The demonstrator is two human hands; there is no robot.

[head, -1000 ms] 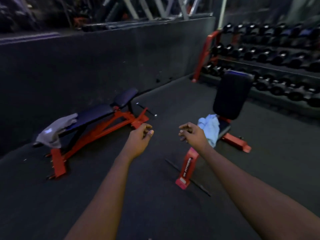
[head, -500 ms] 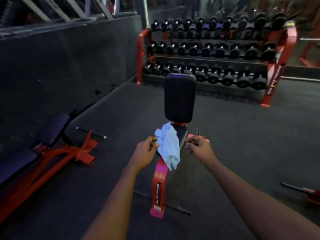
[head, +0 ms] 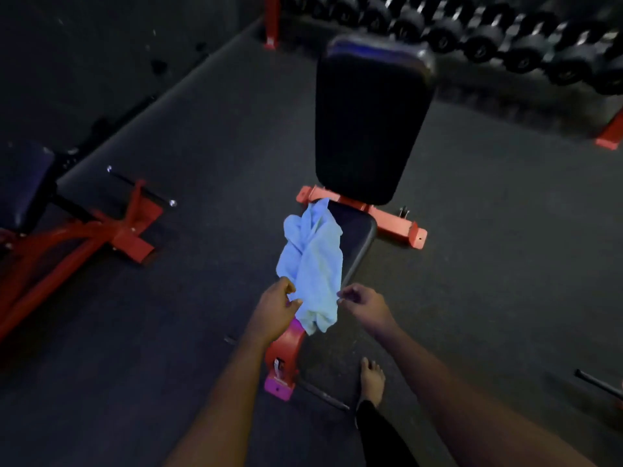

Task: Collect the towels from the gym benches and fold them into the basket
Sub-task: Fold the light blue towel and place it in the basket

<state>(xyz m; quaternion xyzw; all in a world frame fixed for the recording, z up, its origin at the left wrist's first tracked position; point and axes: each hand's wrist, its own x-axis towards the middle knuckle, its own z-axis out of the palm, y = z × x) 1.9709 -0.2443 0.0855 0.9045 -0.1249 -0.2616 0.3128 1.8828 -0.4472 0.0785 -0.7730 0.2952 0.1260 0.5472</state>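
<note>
You're at pickup: the towel (head: 312, 267) lies crumpled on the bench (head: 357, 237) seat's near-left edge, your left hand (head: 278, 308) curls against it, grip unclear, your right hand (head: 365, 306) hovers loosely curled and empty, so next pinch both sides and lift.

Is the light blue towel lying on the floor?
No, the light blue towel lies crumpled on the bench seat, its lower end hanging over the front edge, above the floor.

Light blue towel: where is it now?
Head view, centre: the crumpled light blue cloth towel lies on the black padded seat of the red-framed bench, hanging over its near end, between the left hand and right hand.
</note>
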